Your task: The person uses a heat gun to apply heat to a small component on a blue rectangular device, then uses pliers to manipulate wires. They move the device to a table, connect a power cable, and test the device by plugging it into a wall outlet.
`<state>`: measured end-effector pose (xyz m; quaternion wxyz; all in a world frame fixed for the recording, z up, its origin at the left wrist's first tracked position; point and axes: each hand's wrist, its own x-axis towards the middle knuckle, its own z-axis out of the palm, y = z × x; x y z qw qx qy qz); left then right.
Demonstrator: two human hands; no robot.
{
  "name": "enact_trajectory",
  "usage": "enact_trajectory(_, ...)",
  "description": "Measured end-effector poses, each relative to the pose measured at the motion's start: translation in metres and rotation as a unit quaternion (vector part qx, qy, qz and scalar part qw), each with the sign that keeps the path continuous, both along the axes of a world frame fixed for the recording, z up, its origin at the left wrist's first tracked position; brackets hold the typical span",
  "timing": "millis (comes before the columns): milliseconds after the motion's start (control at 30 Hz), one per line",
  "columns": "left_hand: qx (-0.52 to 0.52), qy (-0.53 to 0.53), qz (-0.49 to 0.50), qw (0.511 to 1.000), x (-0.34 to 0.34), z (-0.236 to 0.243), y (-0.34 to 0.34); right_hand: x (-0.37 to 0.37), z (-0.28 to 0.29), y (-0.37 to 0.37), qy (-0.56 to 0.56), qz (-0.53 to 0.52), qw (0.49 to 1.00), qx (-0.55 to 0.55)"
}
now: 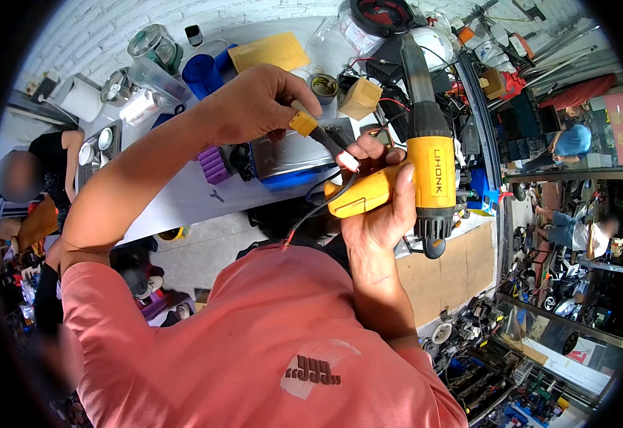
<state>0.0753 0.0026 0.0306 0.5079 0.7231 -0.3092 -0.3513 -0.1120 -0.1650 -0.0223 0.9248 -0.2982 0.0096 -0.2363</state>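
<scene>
My left hand [279, 103] pinches a yellow plug connector [303, 123] above the table. A black-sleeved lead [326, 145] runs down from the connector, and its lower end is bright white and red. My right hand [379, 207] grips the yellow handle of a heat gun [431, 171], with the thumb along its side. The gun's long dark nozzle points toward the far side of the table. My right fingertips lie close to the lead's end; whether they touch it I cannot tell. A thin dark wire [310, 216] with a red tip hangs past the handle.
Beneath my hands lies a silver and blue box [290, 160]. A small wrench [216, 195] and a purple block [214, 165] are left of it. Behind stand a tape roll [323, 87], a cardboard box [361, 98] and jars. A person [51, 160] is at the left; others are at right.
</scene>
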Motion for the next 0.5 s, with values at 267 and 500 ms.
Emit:
enact_trajectory(267,-0.080,0.015,0.031,0.996,-0.012,0.003,0.002,-0.011,-0.007,-0.004,0.036,-0.009,0.999,-0.009)
enact_trajectory(500,-0.093,-0.027,0.063,0.993,-0.016,-0.007,0.002,-0.020,-0.009,-0.004,0.029,0.005,0.998,-0.061)
